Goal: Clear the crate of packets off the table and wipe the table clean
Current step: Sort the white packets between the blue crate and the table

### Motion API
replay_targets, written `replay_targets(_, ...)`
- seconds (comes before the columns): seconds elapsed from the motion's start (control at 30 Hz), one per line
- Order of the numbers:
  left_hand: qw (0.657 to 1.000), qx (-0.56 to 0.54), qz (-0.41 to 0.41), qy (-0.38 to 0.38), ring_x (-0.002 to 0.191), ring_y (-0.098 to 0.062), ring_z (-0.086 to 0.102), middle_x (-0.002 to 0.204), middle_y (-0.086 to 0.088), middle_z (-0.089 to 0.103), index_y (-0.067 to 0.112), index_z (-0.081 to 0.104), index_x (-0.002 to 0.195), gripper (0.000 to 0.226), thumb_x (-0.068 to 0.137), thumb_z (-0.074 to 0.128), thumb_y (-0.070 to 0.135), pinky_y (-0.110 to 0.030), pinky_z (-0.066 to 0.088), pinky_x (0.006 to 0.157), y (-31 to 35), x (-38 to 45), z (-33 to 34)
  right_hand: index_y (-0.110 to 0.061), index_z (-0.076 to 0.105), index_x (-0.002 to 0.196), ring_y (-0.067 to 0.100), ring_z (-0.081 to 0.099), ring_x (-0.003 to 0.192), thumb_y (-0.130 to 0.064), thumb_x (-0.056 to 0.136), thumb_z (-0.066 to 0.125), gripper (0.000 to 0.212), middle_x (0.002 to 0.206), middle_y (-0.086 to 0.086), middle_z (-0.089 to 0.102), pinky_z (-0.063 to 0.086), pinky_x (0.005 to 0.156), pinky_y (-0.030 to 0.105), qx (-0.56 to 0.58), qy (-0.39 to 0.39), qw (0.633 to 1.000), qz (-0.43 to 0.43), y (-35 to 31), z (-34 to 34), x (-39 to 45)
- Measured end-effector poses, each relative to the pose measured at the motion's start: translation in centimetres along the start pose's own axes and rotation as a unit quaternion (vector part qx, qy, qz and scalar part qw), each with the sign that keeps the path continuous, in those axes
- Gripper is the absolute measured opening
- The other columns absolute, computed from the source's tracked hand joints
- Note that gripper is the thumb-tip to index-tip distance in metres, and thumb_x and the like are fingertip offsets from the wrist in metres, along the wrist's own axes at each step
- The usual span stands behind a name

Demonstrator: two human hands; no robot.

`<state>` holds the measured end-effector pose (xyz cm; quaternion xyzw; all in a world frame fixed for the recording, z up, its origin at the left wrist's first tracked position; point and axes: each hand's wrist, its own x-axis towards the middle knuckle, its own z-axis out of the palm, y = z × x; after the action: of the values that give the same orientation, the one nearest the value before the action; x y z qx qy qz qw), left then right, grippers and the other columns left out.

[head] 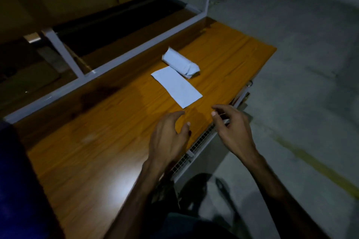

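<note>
A wooden table (101, 141) fills the middle of the head view. On it lie a flat white sheet of tissue (176, 87) and, just behind it, a crumpled white roll of tissue (181, 62). My left hand (169, 137) hovers over the table's right part with fingers relaxed and spread, holding nothing. My right hand (231, 126) hangs at the table's right edge, fingers loosely curled, empty. Both hands are a short way in front of the flat sheet. A white crate (196, 143) with a slotted rim shows below the table's right edge; its contents are hidden.
A grey metal frame (64, 52) runs along the table's far side, with brown panels behind it. Grey floor (301, 64) lies to the right, crossed by a yellow line (318, 169). A dark blue object (17, 190) stands at the near left.
</note>
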<state>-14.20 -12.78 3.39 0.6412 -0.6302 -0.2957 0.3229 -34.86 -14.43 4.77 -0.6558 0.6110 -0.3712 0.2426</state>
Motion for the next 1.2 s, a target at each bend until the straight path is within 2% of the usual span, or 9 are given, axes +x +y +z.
replay_targets(0.1, 1.0, 0.001, -0.005, 0.001, 0.129, -0.02, 0.06, 0.146, 0.005, 0.063, 0.029, 0.06, 0.145, 0.046, 0.102, 0.062, 0.042, -0.046, 0.055, 0.099, -0.2, 3.9, 0.4, -0.02, 0.07, 0.13, 0.014, 0.068, 0.1, -0.033, 0.106, 0.061, 0.029, 0.12, 0.001, 0.072, 0.06, 0.079, 0.038, -0.022, -0.011, 1.0, -0.008, 0.1, 0.5, 4.5)
replay_targets(0.27, 0.999, 0.046, -0.025, 0.009, 0.134, -0.023, 0.058, 0.146, -0.001, 0.063, 0.023, 0.059, 0.146, 0.049, 0.101, 0.063, 0.041, -0.041, 0.052, 0.106, -1.8, 9.7, 1.3, -0.018, 0.07, 0.128, 0.012, 0.066, 0.1, -0.033, 0.105, 0.062, 0.029, 0.123, 0.001, 0.073, 0.057, 0.079, 0.034, -0.046, -0.011, 0.998, -0.031, 0.5, 2.4, 12.3)
replay_targets(0.4, 0.996, 0.075, -0.055, 0.009, 0.134, -0.024, 0.057, 0.148, -0.003, 0.061, 0.021, 0.057, 0.148, 0.05, 0.102, 0.061, 0.04, -0.037, 0.048, 0.103, -2.6, 12.5, 1.9, -0.017, 0.07, 0.127, 0.011, 0.065, 0.1, -0.033, 0.105, 0.061, 0.029, 0.122, 0.001, 0.073, 0.059, 0.08, 0.036, -0.05, -0.026, 0.997, -0.055, 1.2, 3.9, 17.2)
replay_targets(0.57, 0.987, 0.138, -0.077, 0.037, 0.126, -0.029, 0.061, 0.143, -0.009, 0.063, 0.019, 0.055, 0.149, 0.058, 0.1, 0.051, 0.05, -0.045, 0.053, 0.101, -3.3, 16.7, 4.3, -0.016, 0.069, 0.131, 0.016, 0.068, 0.105, -0.034, 0.105, 0.06, 0.033, 0.127, 0.004, 0.072, 0.062, 0.081, 0.04, -0.056, -0.064, 0.994, -0.075, 2.7, 5.6, 22.8)
replay_targets(0.7, 0.963, 0.217, -0.157, 0.03, 0.144, -0.044, 0.035, 0.162, -0.021, 0.034, 0.021, 0.035, 0.159, 0.073, 0.098, 0.051, 0.058, -0.057, 0.041, 0.109, -2.0, 19.7, 6.8, -0.013, 0.065, 0.135, 0.022, 0.067, 0.112, -0.031, 0.103, 0.063, 0.036, 0.134, 0.01, 0.067, 0.062, 0.087, 0.043, -0.071, -0.11, 0.988, -0.086, 3.8, 7.1, 27.0)
replay_targets(0.83, 0.942, 0.21, -0.259, 0.036, 0.155, -0.052, 0.01, 0.172, -0.024, -0.001, 0.026, 0.009, 0.167, 0.097, 0.093, 0.049, 0.074, -0.065, 0.023, 0.119, -0.9, 23.1, 10.0, -0.022, 0.052, 0.148, 0.03, 0.05, 0.133, -0.039, 0.101, 0.064, 0.051, 0.15, 0.011, 0.047, 0.052, 0.101, 0.041, -0.169, -0.199, 0.96, -0.099, 4.9, 9.5, 31.3)
replay_targets(0.9, 0.932, 0.196, -0.302, 0.051, 0.157, -0.052, 0.002, 0.173, -0.022, -0.011, 0.029, 0.001, 0.167, 0.105, 0.088, 0.043, 0.084, -0.066, 0.014, 0.122, -1.0, 24.3, 11.6, -0.026, 0.042, 0.154, 0.032, 0.043, 0.138, -0.046, 0.099, 0.063, 0.062, 0.157, 0.011, 0.036, 0.05, 0.104, 0.044, -0.218, -0.232, 0.941, -0.115, 5.4, 10.9, 33.0)
replay_targets(1.03, 0.909, 0.208, -0.347, 0.099, 0.158, -0.049, -0.002, 0.173, -0.024, -0.014, 0.027, -0.002, 0.167, 0.115, 0.082, 0.035, 0.095, -0.064, 0.009, 0.124, -1.3, 25.4, 13.9, -0.03, 0.024, 0.16, 0.036, 0.035, 0.143, -0.064, 0.094, 0.06, 0.082, 0.164, 0.015, 0.022, 0.047, 0.108, 0.05, -0.295, -0.257, 0.906, -0.162, 6.5, 14.0, 35.1)
replay_targets(1.2, 0.89, 0.243, -0.362, 0.132, 0.159, -0.044, 0.006, 0.174, -0.024, -0.005, 0.025, 0.009, 0.168, 0.099, 0.092, 0.03, 0.085, -0.061, 0.016, 0.122, -0.8, 25.8, 14.8, -0.032, 0.011, 0.163, 0.039, 0.029, 0.149, -0.072, 0.09, 0.057, 0.095, 0.169, 0.017, 0.013, 0.042, 0.112, 0.057, -0.309, -0.264, 0.898, -0.171, 7.9, 15.6, 36.2)
